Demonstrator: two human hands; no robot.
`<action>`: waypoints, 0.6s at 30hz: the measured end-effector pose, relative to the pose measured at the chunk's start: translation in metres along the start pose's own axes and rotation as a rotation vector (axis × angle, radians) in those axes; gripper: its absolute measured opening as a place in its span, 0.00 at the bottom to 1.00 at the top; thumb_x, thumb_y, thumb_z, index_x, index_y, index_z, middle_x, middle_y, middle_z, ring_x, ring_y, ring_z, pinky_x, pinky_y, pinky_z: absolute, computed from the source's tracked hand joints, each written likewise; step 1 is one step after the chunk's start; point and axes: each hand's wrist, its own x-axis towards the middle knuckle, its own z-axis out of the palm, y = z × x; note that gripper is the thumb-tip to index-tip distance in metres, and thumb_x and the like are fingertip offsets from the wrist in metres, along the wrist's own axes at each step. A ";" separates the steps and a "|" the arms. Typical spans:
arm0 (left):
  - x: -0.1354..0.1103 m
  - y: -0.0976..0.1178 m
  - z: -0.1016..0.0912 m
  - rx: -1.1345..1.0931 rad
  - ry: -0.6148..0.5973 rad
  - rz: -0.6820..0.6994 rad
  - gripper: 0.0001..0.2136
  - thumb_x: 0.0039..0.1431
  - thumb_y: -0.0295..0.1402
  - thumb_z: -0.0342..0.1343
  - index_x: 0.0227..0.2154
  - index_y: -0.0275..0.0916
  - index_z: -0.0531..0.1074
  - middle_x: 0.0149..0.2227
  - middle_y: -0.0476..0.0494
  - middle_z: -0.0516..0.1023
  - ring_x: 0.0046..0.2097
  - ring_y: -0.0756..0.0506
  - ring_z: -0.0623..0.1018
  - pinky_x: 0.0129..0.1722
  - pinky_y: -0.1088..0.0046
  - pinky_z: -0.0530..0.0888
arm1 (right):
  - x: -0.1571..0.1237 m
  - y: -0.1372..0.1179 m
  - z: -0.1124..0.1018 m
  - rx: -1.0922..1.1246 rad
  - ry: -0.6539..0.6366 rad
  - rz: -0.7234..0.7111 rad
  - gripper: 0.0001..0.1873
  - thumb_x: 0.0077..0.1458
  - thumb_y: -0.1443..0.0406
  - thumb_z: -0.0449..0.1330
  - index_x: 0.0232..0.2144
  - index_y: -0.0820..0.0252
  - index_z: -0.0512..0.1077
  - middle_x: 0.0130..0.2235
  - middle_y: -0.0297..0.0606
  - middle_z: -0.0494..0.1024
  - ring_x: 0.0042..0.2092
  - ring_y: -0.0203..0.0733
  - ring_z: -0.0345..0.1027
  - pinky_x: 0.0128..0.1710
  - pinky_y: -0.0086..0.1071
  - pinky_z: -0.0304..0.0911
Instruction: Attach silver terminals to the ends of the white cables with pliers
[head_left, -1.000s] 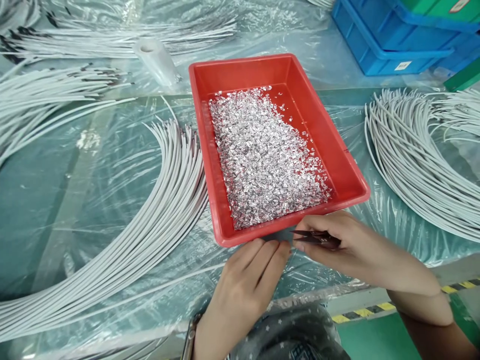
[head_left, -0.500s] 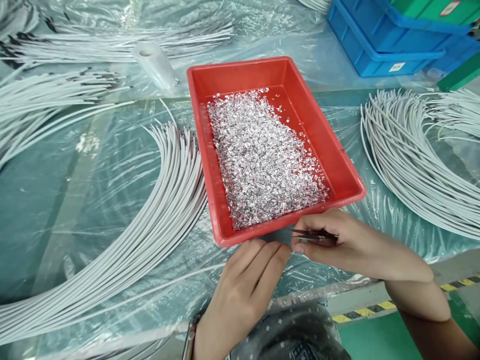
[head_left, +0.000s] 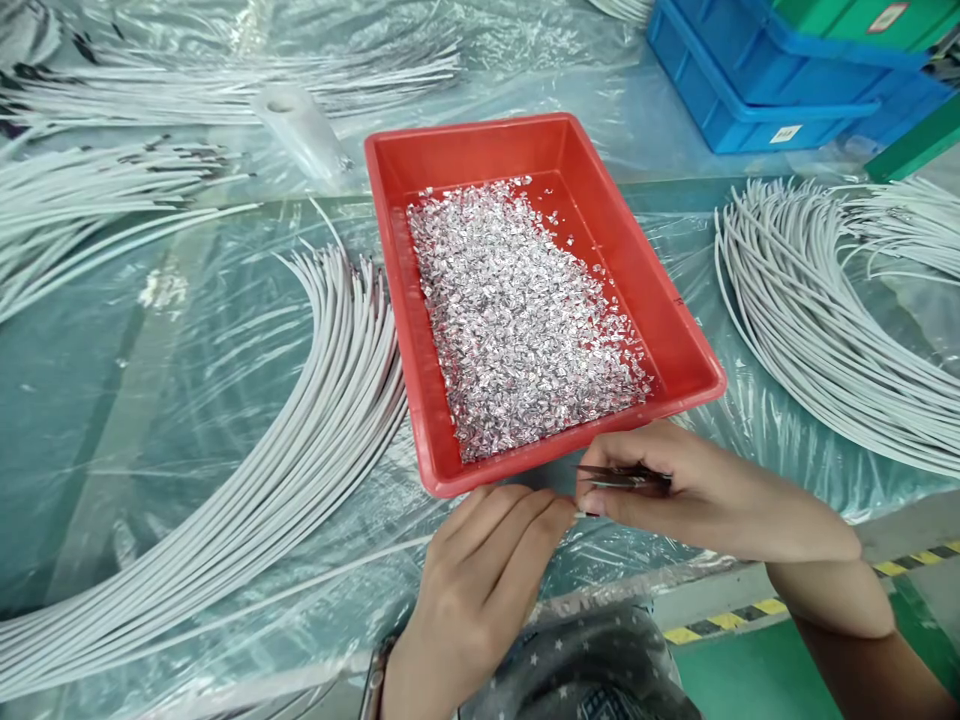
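Observation:
My left hand (head_left: 487, 570) is closed on a thin white cable (head_left: 360, 568), which runs in from the left below the bundle. The cable's short tip pokes out past my left fingertips, just in front of the red tray (head_left: 712, 385). Dark metal tweezers (head_left: 626, 478) lie in my right hand (head_left: 660, 485), their points toward the left. Its thumb and forefinger meet at the cable tip, close against my left fingers. Small silvery foil scraps (head_left: 525, 330) cover much of the tray's floor.
A curved bundle of white cables (head_left: 300, 440) lies left of the tray, another cable bundle (head_left: 817, 320) at the right. A clear plastic roll (head_left: 304, 135) stands behind on the film-covered table. Blue bins (head_left: 750, 90) are stacked at the back right.
The cable tip now shows between my hands, where it was mostly hidden before. My hands have shifted slightly left and down, and the whole view has moved a little too.

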 end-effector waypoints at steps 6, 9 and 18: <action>0.000 0.000 0.000 -0.010 0.035 -0.004 0.10 0.58 0.16 0.53 0.40 0.30 0.72 0.36 0.42 0.77 0.38 0.48 0.73 0.37 0.70 0.68 | 0.002 0.000 0.000 -0.001 0.030 -0.040 0.08 0.63 0.68 0.57 0.30 0.62 0.65 0.26 0.27 0.62 0.26 0.30 0.52 0.22 0.25 0.48; 0.000 0.001 -0.001 -0.001 0.050 0.008 0.10 0.58 0.16 0.53 0.41 0.30 0.72 0.36 0.42 0.77 0.39 0.47 0.74 0.38 0.71 0.69 | 0.003 -0.002 0.000 0.020 0.035 -0.057 0.07 0.62 0.70 0.58 0.30 0.63 0.65 0.27 0.27 0.63 0.27 0.29 0.53 0.23 0.24 0.48; 0.005 0.002 -0.003 0.037 0.076 0.023 0.07 0.57 0.17 0.55 0.37 0.30 0.72 0.33 0.43 0.79 0.35 0.48 0.77 0.40 0.68 0.70 | 0.002 -0.004 0.001 0.066 0.037 -0.060 0.06 0.61 0.71 0.59 0.31 0.64 0.66 0.27 0.27 0.64 0.27 0.29 0.53 0.24 0.23 0.49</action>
